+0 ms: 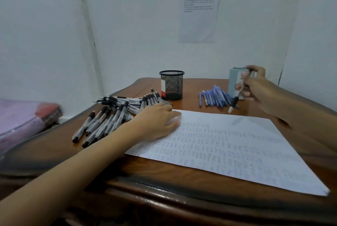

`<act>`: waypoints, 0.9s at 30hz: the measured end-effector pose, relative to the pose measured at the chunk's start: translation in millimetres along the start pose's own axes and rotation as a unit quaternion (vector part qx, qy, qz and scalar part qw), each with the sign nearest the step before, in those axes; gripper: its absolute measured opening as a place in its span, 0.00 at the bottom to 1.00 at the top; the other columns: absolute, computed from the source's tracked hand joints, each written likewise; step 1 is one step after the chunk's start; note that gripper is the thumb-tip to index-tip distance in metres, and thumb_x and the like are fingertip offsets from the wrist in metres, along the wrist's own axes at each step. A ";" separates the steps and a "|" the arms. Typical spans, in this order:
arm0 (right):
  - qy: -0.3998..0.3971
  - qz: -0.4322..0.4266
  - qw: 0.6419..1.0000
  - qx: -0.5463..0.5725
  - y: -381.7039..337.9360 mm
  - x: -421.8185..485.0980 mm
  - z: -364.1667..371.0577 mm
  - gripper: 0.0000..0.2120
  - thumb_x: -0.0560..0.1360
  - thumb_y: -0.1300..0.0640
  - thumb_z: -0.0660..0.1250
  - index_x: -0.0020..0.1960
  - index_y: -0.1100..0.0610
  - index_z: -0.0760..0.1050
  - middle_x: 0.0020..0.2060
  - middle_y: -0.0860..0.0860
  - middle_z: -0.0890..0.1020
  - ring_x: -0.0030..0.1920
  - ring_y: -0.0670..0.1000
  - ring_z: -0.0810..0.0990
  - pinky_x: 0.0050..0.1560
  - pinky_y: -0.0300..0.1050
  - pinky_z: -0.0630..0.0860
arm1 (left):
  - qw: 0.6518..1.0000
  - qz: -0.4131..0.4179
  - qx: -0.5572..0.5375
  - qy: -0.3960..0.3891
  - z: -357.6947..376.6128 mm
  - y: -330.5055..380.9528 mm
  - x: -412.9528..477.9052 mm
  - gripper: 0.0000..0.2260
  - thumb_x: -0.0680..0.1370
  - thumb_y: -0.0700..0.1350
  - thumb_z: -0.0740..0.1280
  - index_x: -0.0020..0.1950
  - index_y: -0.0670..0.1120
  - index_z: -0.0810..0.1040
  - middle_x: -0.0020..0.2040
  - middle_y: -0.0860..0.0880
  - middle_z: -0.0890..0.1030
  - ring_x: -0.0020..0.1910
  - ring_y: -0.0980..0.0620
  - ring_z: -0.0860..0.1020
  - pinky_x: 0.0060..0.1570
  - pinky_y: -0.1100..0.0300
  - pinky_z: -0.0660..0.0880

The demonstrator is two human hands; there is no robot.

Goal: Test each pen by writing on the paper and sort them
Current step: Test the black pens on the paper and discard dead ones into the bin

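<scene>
1. Brown wooden table (164, 189) fills the near view and carries everything.
2. White paper (228, 149) lies flat on the table, over to the right, covered with rows of small writing.
3. Left hand (156, 121) lies flat on the paper's far left corner. Its grip is loose and holds nothing.
4. Black-capped pens (109, 116) lie in a heap just left of that hand.
5. Right hand (255, 87) is up in the air by a pale blue holder (233, 81). Its grip pinches one pen (235, 100), tip down.
6. Black mesh cup (171, 85) stands behind the heap.
7. Blue pens (215, 98) lie bunched beside the holder.
</scene>
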State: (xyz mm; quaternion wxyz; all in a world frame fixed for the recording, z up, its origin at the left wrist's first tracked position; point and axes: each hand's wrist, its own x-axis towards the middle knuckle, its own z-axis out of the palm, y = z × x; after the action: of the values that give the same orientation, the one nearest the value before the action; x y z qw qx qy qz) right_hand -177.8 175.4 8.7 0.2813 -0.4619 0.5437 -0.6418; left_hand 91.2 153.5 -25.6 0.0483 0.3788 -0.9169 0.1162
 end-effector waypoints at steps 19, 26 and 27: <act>-0.125 0.080 0.986 0.070 -7.0 -28.4 10.2 0.16 0.75 0.54 0.65 0.61 0.59 0.72 0.25 0.48 0.75 0.20 0.42 0.67 0.17 0.31 0.65 | 0.990 0.015 -0.137 -0.004 6.6 -0.5 -1.3 0.20 0.81 0.55 0.52 0.72 0.52 0.65 0.69 0.53 0.67 0.67 0.57 0.64 0.64 0.63 0.60; -0.113 0.076 0.990 0.019 -4.4 -26.0 8.7 0.11 0.78 0.58 0.62 0.60 0.52 0.69 0.30 0.53 0.73 0.19 0.42 0.65 0.15 0.31 0.59 | 0.990 0.014 -0.138 -0.006 7.7 -1.9 -0.9 0.20 0.81 0.54 0.52 0.72 0.52 0.65 0.69 0.53 0.66 0.67 0.57 0.63 0.65 0.63 0.59; -0.108 0.078 0.991 0.014 -3.3 -25.9 8.6 0.10 0.79 0.59 0.61 0.59 0.54 0.69 0.29 0.53 0.72 0.18 0.42 0.64 0.14 0.32 0.58 | 0.990 0.014 -0.138 -0.005 7.6 -1.9 -1.1 0.20 0.81 0.54 0.52 0.72 0.52 0.65 0.69 0.53 0.66 0.67 0.57 0.63 0.64 0.63 0.59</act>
State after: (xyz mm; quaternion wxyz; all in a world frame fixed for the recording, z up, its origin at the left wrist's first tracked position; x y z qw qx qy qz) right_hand -158.9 194.8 4.3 0.3937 -0.4811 0.5353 -0.5718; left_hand 93.3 151.0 -32.7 0.0935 0.3561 -0.9296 -0.0128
